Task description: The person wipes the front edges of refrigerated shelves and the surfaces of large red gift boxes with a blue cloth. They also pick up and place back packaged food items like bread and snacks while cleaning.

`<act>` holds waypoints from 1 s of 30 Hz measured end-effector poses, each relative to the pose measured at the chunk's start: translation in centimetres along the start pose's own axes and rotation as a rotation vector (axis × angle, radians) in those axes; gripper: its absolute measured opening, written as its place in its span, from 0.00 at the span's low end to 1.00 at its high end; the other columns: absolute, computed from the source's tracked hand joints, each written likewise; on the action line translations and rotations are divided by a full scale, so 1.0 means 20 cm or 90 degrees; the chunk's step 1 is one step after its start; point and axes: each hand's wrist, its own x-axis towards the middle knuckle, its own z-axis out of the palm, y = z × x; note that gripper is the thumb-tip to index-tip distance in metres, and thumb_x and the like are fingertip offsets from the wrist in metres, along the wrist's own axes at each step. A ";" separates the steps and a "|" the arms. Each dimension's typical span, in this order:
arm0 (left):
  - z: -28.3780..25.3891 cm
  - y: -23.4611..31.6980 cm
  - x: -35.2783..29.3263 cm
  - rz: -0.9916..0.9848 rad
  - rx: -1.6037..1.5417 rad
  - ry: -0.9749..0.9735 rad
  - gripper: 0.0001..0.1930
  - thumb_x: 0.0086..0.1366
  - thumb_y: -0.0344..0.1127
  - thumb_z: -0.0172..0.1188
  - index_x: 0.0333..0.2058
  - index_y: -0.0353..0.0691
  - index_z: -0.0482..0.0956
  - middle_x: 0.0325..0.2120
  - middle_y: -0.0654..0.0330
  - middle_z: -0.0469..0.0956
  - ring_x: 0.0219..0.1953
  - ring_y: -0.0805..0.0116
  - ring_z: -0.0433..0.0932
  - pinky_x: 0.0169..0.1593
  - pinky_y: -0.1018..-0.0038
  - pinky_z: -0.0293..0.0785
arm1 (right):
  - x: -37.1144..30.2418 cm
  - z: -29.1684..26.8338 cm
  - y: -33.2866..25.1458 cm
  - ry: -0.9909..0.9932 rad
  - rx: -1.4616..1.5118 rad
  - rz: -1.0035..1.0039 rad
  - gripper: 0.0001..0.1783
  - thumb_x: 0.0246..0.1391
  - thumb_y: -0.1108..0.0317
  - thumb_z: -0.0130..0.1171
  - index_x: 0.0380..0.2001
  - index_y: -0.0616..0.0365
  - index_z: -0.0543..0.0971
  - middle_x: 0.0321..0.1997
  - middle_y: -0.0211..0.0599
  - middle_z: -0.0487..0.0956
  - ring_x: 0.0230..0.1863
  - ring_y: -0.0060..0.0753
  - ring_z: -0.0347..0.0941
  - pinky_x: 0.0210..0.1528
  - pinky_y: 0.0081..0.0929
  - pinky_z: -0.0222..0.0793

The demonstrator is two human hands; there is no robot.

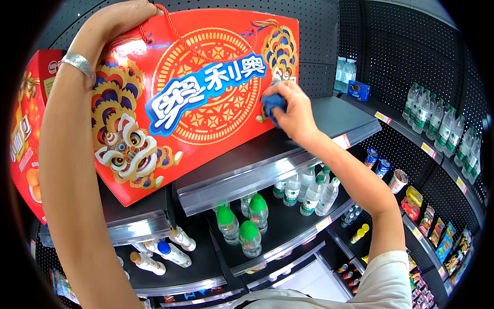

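Observation:
A large red gift box (206, 121) with lion-dance figures, a round gold pattern and a red rope handle (181, 40) is tilted on the upper shelf. Over its top left edge, my left hand (129, 15) grips the box near the handle; some of its fingers are hidden. My right hand (296, 109) is closed around a crumpled blue cloth (274, 107), which is against the right part of the box's front.
Another red box (31, 129) stands at the left. A clear-fronted shelf edge (280, 172) runs below the gift box. Lower down are green-capped bottles (249, 239) and white bottles (175, 254). Along the right shelves stand water bottles (435, 121), a small blue box (358, 90) and snack packets (443, 247).

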 end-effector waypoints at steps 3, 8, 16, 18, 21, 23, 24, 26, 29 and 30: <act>0.03 -0.10 0.04 0.115 0.128 0.042 0.22 0.69 0.51 0.55 0.50 0.39 0.79 0.54 0.52 0.77 0.54 0.62 0.78 0.60 0.72 0.72 | -0.06 0.02 -0.11 -0.120 0.017 -0.013 0.18 0.41 0.87 0.58 0.37 0.59 0.80 0.40 0.41 0.77 0.47 0.46 0.75 0.50 0.35 0.71; -0.03 0.05 0.05 -0.064 -0.176 -0.027 0.23 0.64 0.47 0.60 0.49 0.34 0.79 0.49 0.46 0.79 0.51 0.56 0.80 0.54 0.67 0.74 | -0.03 0.00 -0.22 -0.222 0.051 0.086 0.17 0.42 0.87 0.58 0.38 0.61 0.80 0.39 0.40 0.79 0.44 0.38 0.77 0.46 0.30 0.74; -0.18 0.21 -0.19 0.046 -0.200 0.100 0.20 0.63 0.46 0.60 0.42 0.33 0.84 0.42 0.42 0.83 0.47 0.50 0.82 0.51 0.63 0.75 | 0.06 0.03 -0.47 -0.317 0.382 0.126 0.16 0.46 0.88 0.55 0.40 0.66 0.81 0.41 0.34 0.82 0.47 0.25 0.78 0.52 0.25 0.75; -0.28 0.34 -0.44 0.100 -0.282 0.066 0.24 0.64 0.46 0.60 0.49 0.31 0.80 0.43 0.43 0.83 0.47 0.51 0.81 0.51 0.63 0.75 | 0.11 0.00 -0.49 -0.246 0.441 0.088 0.16 0.46 0.87 0.56 0.39 0.65 0.82 0.39 0.37 0.84 0.44 0.27 0.80 0.52 0.26 0.75; -0.15 0.29 -0.58 0.299 -0.099 0.252 0.32 0.52 0.29 0.63 0.58 0.34 0.71 0.53 0.44 0.76 0.56 0.50 0.75 0.59 0.65 0.72 | 0.21 -0.12 -0.59 -0.159 0.461 0.058 0.15 0.50 0.86 0.57 0.42 0.65 0.81 0.41 0.33 0.83 0.44 0.23 0.79 0.51 0.24 0.74; -0.11 0.30 -0.79 0.414 -0.092 0.274 0.39 0.48 0.22 0.57 0.64 0.38 0.66 0.60 0.46 0.69 0.65 0.49 0.66 0.66 0.59 0.65 | 0.27 -0.20 -0.60 -0.132 0.540 0.065 0.14 0.52 0.85 0.58 0.43 0.66 0.80 0.40 0.34 0.83 0.43 0.21 0.78 0.50 0.21 0.75; -0.08 0.34 -0.86 0.438 -0.140 0.260 0.40 0.47 0.23 0.57 0.65 0.38 0.64 0.62 0.46 0.67 0.67 0.49 0.63 0.68 0.58 0.61 | 0.29 -0.25 -0.60 -0.124 0.582 0.074 0.13 0.53 0.85 0.58 0.43 0.67 0.79 0.40 0.34 0.82 0.42 0.20 0.78 0.49 0.20 0.75; -0.08 0.40 -1.03 0.379 -0.289 0.234 0.45 0.48 0.29 0.63 0.68 0.39 0.59 0.63 0.48 0.66 0.67 0.50 0.64 0.69 0.59 0.58 | 0.32 -0.27 -0.69 -0.102 0.568 0.082 0.13 0.54 0.82 0.58 0.44 0.68 0.79 0.40 0.36 0.83 0.42 0.20 0.79 0.47 0.20 0.77; 0.01 0.52 -1.16 0.231 -0.539 0.280 0.54 0.52 0.44 0.76 0.72 0.39 0.50 0.63 0.48 0.65 0.63 0.57 0.68 0.67 0.61 0.62 | 0.34 -0.21 -0.86 -0.132 0.565 0.034 0.14 0.54 0.80 0.57 0.44 0.66 0.79 0.40 0.37 0.83 0.41 0.22 0.80 0.45 0.21 0.78; 0.02 0.53 -1.17 0.196 -0.541 0.296 0.53 0.53 0.41 0.75 0.71 0.38 0.50 0.62 0.47 0.66 0.62 0.57 0.69 0.65 0.63 0.64 | 0.34 -0.17 -0.95 -0.153 0.572 0.003 0.14 0.53 0.80 0.57 0.45 0.66 0.79 0.40 0.37 0.83 0.42 0.23 0.79 0.46 0.22 0.77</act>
